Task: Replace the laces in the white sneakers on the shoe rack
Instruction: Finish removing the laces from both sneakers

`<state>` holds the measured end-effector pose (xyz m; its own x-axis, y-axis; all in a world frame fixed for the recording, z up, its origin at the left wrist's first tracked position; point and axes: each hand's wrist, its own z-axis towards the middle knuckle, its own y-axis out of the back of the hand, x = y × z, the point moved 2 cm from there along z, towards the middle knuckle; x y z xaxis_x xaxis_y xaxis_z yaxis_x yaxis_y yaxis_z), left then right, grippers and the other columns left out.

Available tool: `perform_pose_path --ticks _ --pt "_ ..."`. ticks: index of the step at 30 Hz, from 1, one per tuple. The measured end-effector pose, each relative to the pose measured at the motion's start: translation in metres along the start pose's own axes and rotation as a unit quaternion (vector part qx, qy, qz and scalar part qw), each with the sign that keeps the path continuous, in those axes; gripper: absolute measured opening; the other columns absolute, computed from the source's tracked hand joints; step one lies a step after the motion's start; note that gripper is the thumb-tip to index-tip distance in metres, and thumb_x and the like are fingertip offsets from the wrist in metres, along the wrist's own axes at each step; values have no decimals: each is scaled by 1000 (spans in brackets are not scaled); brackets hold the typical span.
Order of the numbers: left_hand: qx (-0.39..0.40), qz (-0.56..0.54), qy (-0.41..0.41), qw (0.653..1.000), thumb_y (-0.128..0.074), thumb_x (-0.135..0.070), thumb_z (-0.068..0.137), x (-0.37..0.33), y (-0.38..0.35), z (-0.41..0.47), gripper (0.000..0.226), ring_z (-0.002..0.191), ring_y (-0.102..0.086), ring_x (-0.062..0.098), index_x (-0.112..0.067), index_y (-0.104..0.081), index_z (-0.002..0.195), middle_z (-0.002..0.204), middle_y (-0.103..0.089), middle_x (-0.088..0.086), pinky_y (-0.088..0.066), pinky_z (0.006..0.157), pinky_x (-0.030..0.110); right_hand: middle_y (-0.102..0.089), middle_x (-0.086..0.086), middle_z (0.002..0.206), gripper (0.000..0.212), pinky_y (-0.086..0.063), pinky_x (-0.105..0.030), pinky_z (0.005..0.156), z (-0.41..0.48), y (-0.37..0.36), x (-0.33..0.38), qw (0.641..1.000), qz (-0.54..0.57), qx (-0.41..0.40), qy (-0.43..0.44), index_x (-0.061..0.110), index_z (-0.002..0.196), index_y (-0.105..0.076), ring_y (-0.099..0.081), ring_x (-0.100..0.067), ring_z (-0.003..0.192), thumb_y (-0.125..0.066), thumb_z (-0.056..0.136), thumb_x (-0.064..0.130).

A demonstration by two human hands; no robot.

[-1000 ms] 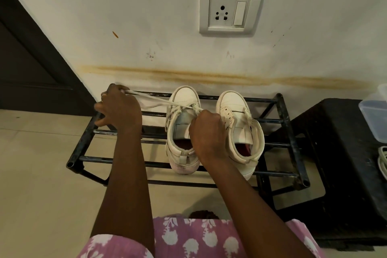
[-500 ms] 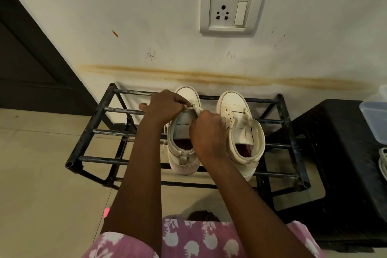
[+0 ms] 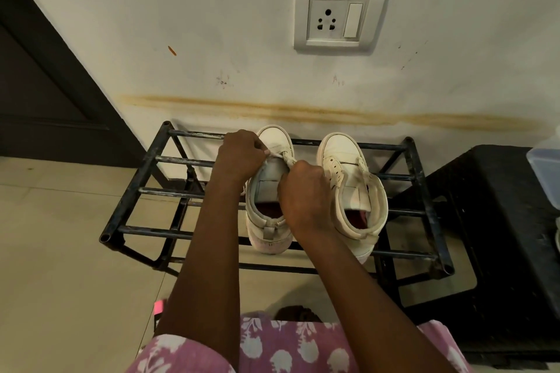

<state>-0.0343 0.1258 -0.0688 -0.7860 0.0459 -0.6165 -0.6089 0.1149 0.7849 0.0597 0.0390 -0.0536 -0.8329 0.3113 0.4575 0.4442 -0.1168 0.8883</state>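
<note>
While sneaker stands on rack beside mate, left hand pinches lace near toe; right hand grips same lace over tongue.

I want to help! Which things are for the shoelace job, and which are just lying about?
For the job: left sneaker, right sneaker, lace pinched by left hand and right hand, shoe rack.
Just lying about: wall socket, black stool, plastic box, dark door.

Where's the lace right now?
Head view, centre: the lace stretches between the left hand and right hand, over the left-side sneaker on the rack.
</note>
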Motion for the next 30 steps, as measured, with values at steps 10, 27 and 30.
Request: perform_pose_path --ticks 10,27,30 --pt "-112 -295 142 938 -42 1 92 31 18 3 20 84 -65 22 0 -61 97 101 -63 13 -50 72 24 -67 -15 103 25 -47 -29 70 1 -3 -2 1000 11 -3 1 2 107 -63 -65 -28 95 -42 97 11" --pt "-158 -106 162 968 -47 -9 90 53 28 0 24 85 -62 34 2 -66 97 84 -65 16 -50 76 32 -65 -15 107 25 -46 -30 70 3 -1 -2 1000 -2 11 9 3 110 -61 -64 -30 98 -42 97 12" --pt "-106 -51 134 984 -49 -14 93 42 26 -5 26 99 -59 30 0 -68 105 103 -66 17 -41 87 32 -62 -14 112 26 -39 -29 69 8 3 -2 999 -5 31 3 4 112 -60 -61 -31 102 -45 96 19"
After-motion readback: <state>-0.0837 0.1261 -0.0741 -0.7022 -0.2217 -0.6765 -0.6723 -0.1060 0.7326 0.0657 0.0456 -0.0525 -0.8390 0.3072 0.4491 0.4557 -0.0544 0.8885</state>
